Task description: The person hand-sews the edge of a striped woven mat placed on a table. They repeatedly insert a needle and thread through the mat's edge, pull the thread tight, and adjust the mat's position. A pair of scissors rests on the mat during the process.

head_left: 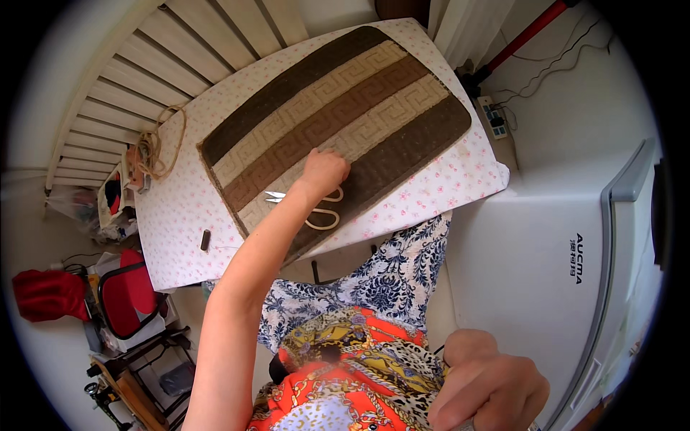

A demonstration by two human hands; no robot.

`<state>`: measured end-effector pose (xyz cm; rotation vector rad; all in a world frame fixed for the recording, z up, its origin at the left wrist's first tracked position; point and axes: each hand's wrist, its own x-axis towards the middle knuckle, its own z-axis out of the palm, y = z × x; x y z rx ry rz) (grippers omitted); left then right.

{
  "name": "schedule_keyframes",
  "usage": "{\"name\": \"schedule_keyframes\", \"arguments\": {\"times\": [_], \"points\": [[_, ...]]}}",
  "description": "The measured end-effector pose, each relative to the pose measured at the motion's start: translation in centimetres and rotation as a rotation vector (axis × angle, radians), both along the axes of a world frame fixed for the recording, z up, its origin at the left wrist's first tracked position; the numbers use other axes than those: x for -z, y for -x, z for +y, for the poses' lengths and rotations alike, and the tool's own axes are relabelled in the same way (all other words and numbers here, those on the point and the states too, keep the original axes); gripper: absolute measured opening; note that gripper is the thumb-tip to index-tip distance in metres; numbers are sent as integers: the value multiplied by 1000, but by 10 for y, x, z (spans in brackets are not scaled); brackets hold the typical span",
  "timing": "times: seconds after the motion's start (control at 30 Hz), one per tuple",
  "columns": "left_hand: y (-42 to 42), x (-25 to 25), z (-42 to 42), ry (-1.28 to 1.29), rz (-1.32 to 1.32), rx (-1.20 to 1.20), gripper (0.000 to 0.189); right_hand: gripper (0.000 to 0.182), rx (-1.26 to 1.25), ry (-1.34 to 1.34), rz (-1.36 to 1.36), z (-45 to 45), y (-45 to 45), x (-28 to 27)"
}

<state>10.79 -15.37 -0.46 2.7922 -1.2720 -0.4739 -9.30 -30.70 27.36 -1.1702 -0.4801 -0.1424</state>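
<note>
A striped mat (329, 121) in dark brown, tan and reddish brown, with a Greek-key pattern, lies on a table. My left hand (326, 169) rests on its lower tan stripe with the fingers curled under; whether they pinch anything is hidden. Scissors (322, 221) with cream handles lie on the mat, partly covered by my left wrist. My right hand (490, 382) is raised close to the camera at the lower right, fingers bent together. Anything between those fingertips is not visible. A dark thread spool (205, 240) lies left of the mat, a thin thread trailing from it.
A floral tablecloth (420, 196) covers the table. Coiled cord (153, 153) lies at its left edge beside a slatted headboard (178, 48). A white appliance (517, 258) stands at the right, with a power strip (491, 117) behind. A red-backed chair (126, 296) is at the left.
</note>
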Motion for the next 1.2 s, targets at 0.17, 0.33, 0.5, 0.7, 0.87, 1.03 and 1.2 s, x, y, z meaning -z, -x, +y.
{"name": "schedule_keyframes", "arguments": {"times": [0.17, 0.33, 0.5, 0.7, 0.87, 1.03, 1.2], "points": [[-8, -2, -6, 4, 4, 85, 10, 16, -240, -215, -129, -9, -4, 13], [8, 3, 18, 191, -268, -229, 7, 11, -462, -166, 164, -23, -7, 20], [37, -6, 28, 295, -143, -397, 13, 7, -30, -96, -48, -4, 0, 22], [62, -7, 64, 223, -50, -308, 22, 9, 458, -81, -16, 40, -6, 30], [59, -16, 56, 86, -125, -127, 20, 7, -100, -213, 20, 13, -4, 29], [56, -22, 56, -33, -188, 118, 12, 10, 195, -121, 53, 15, 4, 6], [47, -37, 60, -45, -233, 105, 11, 11, 299, -216, -77, 22, -3, 18]]}}
